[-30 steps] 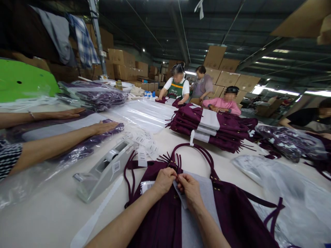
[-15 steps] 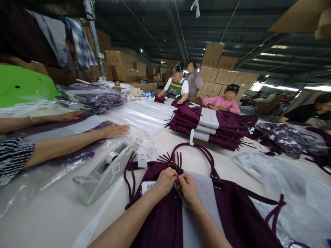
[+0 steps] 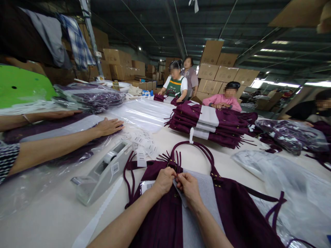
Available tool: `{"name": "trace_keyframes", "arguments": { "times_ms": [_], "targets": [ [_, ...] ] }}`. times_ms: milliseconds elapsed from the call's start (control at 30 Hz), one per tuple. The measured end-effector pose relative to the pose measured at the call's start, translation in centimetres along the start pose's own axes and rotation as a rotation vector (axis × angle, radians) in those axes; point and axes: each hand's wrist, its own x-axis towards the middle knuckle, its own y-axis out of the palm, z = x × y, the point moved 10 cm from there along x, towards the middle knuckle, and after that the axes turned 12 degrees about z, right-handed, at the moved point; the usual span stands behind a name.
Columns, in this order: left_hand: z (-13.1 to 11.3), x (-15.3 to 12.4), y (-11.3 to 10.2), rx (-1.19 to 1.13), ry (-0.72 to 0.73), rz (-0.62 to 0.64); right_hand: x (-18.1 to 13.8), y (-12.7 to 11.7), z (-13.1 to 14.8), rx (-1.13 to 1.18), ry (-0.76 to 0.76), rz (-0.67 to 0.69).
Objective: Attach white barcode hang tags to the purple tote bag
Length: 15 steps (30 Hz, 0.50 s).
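Note:
A dark purple garment (image 3: 232, 213) with cord straps lies flat in front of me, a grey paper sheet (image 3: 204, 193) across its middle. My left hand (image 3: 164, 180) and my right hand (image 3: 188, 186) meet at its top edge, both pinched on something small by the tassel fringe (image 3: 170, 159); what they pinch is too small to make out. A white label (image 3: 148, 186) lies on the garment just left of my left hand. The purple straps loop away toward a white hanger tab (image 3: 191, 135).
A grey tape dispenser (image 3: 103, 171) and loose white tags (image 3: 143, 143) lie to my left. A co-worker's arms (image 3: 62, 141) press a bagged garment at left. A stack of folded purple garments (image 3: 212, 125) sits ahead, clear plastic bags (image 3: 289, 186) at right, other people beyond.
My hands stay pinched at the same spot. The co-worker's nearer hand slid forward over the bagged garment, then drew back a little. A standing person at the back moved left.

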Motion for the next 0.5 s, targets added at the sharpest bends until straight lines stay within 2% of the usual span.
{"name": "trace_keyframes", "arguments": {
  "times_ms": [233,500],
  "targets": [
    [0.7,0.2,0.1,-0.029,-0.038,-0.017,0.1,-0.1,-0.4,-0.006,-0.002,-0.057],
    [1.0,0.5,0.0,-0.012,-0.089,-0.041,-0.4,-0.8,-0.2,-0.135,-0.1,-0.174]
  ]
}}
